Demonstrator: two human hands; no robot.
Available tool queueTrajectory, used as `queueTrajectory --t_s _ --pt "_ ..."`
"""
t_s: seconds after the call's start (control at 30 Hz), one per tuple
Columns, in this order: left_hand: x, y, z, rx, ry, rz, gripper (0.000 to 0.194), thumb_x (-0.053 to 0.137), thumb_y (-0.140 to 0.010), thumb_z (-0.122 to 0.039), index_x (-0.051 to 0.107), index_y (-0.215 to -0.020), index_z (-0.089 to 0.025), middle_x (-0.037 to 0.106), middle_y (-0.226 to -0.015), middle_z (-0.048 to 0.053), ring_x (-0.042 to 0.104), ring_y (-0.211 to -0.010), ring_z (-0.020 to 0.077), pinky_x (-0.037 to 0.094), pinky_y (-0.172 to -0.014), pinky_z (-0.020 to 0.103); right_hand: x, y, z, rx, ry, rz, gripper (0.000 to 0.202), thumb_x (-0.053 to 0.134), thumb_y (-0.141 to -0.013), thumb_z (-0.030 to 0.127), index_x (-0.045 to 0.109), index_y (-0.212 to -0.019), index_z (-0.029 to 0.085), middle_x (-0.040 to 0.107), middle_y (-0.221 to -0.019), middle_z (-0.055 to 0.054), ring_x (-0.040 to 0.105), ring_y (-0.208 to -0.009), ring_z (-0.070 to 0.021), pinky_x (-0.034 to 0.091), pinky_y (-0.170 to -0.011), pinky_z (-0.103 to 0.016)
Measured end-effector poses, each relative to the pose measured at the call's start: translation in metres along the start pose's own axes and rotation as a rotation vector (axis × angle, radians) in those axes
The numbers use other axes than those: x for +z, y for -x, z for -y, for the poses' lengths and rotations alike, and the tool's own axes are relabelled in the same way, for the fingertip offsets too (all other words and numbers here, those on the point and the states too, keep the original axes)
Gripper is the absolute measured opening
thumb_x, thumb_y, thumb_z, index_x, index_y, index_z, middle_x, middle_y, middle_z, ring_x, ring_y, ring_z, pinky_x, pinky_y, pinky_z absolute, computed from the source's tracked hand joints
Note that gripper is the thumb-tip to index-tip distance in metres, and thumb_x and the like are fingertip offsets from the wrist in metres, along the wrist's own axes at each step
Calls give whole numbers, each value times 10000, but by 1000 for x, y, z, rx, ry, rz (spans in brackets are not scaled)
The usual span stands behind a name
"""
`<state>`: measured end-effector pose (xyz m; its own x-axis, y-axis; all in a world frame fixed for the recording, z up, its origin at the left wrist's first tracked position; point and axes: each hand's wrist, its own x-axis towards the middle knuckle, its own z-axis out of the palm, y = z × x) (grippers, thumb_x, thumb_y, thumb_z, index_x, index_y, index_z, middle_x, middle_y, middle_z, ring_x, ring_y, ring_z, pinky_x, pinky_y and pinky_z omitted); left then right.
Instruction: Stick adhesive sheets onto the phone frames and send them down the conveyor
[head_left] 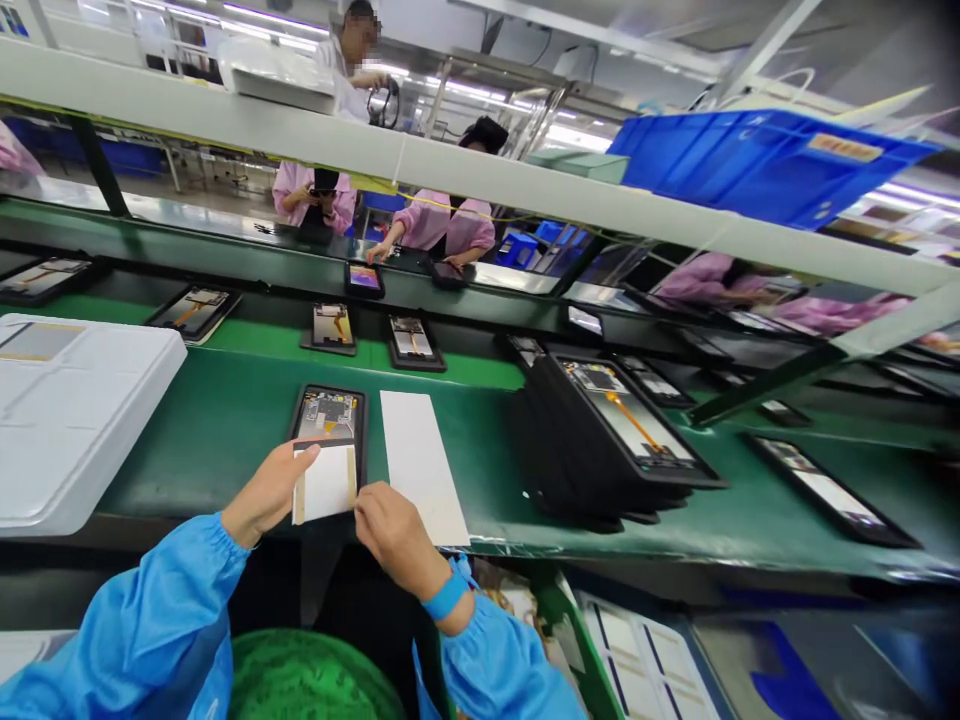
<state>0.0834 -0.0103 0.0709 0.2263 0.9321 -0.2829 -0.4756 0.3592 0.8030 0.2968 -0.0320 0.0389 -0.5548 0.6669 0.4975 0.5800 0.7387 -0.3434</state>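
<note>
My left hand (266, 492) grips a flat white rectangular panel (326, 482) that looks like a thin battery, with tan strips along its two sides. My right hand (397, 535) is closed in a pinch at the panel's lower right edge; what lies between its fingertips is too small to make out. Behind the panel, an opened tablet (330, 410) in a black frame lies on the green bench, its circuit board showing and its lower part covered by the panel. Just right of it lies a blank white sheet (421, 465).
A stack of black-framed opened tablets (630, 420) stands to the right, white plastic trays (82, 420) to the left. More tablets line the green conveyor (277, 335) beyond. A white shelf beam (450, 165) crosses above, bearing a blue crate (750, 160). People in pink sit across.
</note>
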Motion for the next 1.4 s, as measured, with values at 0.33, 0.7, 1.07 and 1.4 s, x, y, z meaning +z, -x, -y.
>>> queueTrajectory --t_s 0.33,0.7,1.07,1.4 --pt "-1 -1 19 -201 178 -27 341 660 -875 -253 670 -1173 -89 738 -1070 174 726 -887 263 567 -799 363 -27 20 -14 496 -70 -394 138 494 -937 200 626 -973 187 684 -864 -57 646 -758 -174 541 -721 -308" --pt "14 -6 28 -140 299 -158 319 670 -860 -208 674 -1145 -65 756 -940 143 729 -852 246 566 -812 346 -9 -6 61 -131 80 91 287 402 -990 105 597 -1195 159 677 -963 -125 632 -863 -232 552 -715 -359" --pt "16 4 48 -309 329 140 402 627 -910 -376 679 -1180 -84 753 -1036 169 708 -1014 300 526 -939 412 -6 12 28 177 104 -243 188 415 -976 153 591 -926 197 638 -805 -59 618 -767 -193 537 -706 -327" --pt "28 2 68 -421 351 165 474 614 -901 -461 679 -1177 -82 720 -1155 194 693 -1056 320 495 -983 449 -49 272 -65 1159 395 -74 236 489 -871 328 680 -904 193 697 -692 -104 699 -655 -283 521 -612 -384"
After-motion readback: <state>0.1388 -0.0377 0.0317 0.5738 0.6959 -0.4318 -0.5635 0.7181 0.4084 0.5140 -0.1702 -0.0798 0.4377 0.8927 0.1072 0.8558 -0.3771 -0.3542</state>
